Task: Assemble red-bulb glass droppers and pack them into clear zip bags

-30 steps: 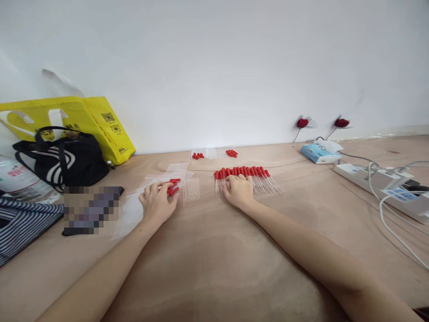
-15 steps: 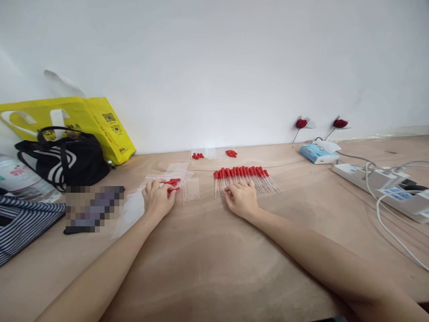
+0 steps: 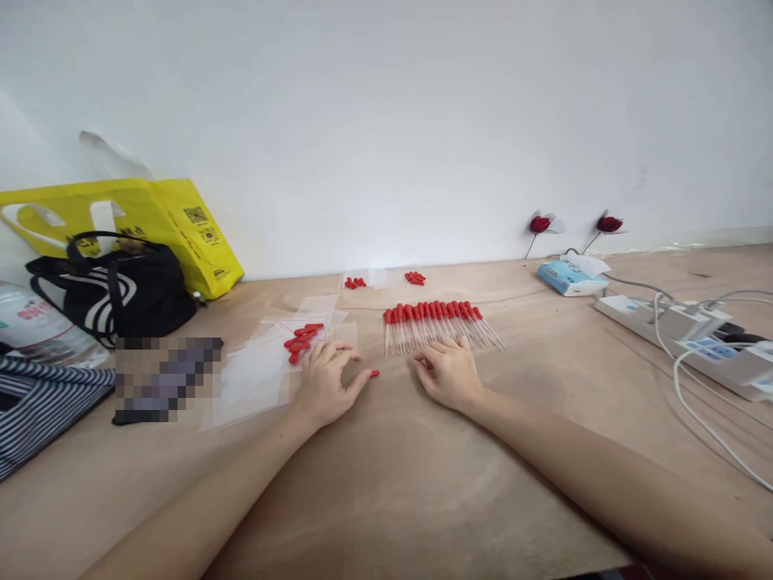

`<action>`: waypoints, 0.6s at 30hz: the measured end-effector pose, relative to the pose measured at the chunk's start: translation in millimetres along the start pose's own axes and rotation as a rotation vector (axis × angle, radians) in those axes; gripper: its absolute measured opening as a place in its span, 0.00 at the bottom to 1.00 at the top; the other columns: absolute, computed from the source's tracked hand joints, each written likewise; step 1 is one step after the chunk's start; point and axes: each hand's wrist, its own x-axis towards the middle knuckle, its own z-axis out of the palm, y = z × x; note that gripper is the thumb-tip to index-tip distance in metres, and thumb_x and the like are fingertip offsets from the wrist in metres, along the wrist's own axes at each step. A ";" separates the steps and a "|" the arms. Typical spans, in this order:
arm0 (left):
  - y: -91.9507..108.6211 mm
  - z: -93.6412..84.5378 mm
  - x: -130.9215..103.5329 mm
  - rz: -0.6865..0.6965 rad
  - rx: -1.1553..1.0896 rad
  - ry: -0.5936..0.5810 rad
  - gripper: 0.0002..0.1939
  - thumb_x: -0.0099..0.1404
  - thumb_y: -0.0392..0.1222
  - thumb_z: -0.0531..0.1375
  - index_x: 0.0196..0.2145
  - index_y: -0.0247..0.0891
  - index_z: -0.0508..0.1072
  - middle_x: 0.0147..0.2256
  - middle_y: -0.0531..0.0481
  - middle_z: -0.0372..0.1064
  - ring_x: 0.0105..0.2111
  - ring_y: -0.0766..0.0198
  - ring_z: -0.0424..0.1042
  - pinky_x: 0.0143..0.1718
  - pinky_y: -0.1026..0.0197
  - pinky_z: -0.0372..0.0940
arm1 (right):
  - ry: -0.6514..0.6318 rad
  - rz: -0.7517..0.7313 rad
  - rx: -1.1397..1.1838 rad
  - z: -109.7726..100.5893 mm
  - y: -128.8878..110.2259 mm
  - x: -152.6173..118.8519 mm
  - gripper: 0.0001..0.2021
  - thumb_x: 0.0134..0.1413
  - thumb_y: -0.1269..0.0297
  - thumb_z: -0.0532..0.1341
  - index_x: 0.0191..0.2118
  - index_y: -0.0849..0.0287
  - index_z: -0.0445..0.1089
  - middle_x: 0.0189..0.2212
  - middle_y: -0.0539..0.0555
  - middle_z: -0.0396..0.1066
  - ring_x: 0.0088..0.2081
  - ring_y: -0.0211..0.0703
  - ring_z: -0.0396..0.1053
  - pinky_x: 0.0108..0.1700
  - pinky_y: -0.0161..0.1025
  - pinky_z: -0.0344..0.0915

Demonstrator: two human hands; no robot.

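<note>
My left hand (image 3: 329, 383) is open over the table, thumb and fingers apart. A small red rubber bulb (image 3: 375, 373) lies right at its thumb tip. Partly covered by the fingers is a row of clear dropper tubes (image 3: 345, 332). Several loose red bulbs (image 3: 297, 348) rest on clear plastic bags (image 3: 257, 387) left of that hand. My right hand (image 3: 452, 374) is closed with curled fingers, just in front of a row of droppers (image 3: 431, 322) with red bulbs on clear stems. What its fingertips hold, if anything, is hidden.
Farther back by the wall lie bagged red bulbs (image 3: 355, 283) and more red bulbs (image 3: 415, 278). To the right are a tissue pack (image 3: 571, 278) and a power strip (image 3: 713, 346) with cables. A black bag (image 3: 114, 290) and yellow bag (image 3: 202, 234) stand left.
My left hand has moved right and nearer from the loose bulbs, and one red bulb is now at its thumb tip. My right hand has shifted slightly right and nearer.
</note>
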 end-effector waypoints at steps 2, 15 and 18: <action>-12.4 -4.6 10.0 -0.114 0.076 -0.069 0.13 0.56 0.49 0.54 0.34 0.40 0.70 0.37 0.47 0.70 0.40 0.52 0.64 0.41 0.51 0.56 | -0.006 0.009 0.004 -1.7 2.0 -2.2 0.07 0.49 0.67 0.54 0.26 0.58 0.68 0.21 0.50 0.67 0.29 0.39 0.58 0.33 0.39 0.41; -40.7 3.2 49.9 -0.586 0.225 -0.402 0.19 0.50 0.45 0.53 0.39 0.34 0.67 0.37 0.36 0.71 0.38 0.46 0.70 0.33 0.53 0.61 | -0.022 0.012 -0.002 -1.5 1.6 -1.7 0.08 0.50 0.67 0.53 0.26 0.58 0.68 0.21 0.50 0.67 0.28 0.39 0.59 0.33 0.38 0.41; -45.1 1.5 52.6 -0.607 0.215 -0.423 0.18 0.50 0.46 0.54 0.39 0.35 0.67 0.37 0.38 0.72 0.37 0.48 0.71 0.30 0.56 0.61 | -0.009 0.013 0.016 -0.7 1.9 -2.0 0.07 0.49 0.67 0.54 0.26 0.58 0.68 0.21 0.50 0.68 0.28 0.38 0.59 0.33 0.39 0.41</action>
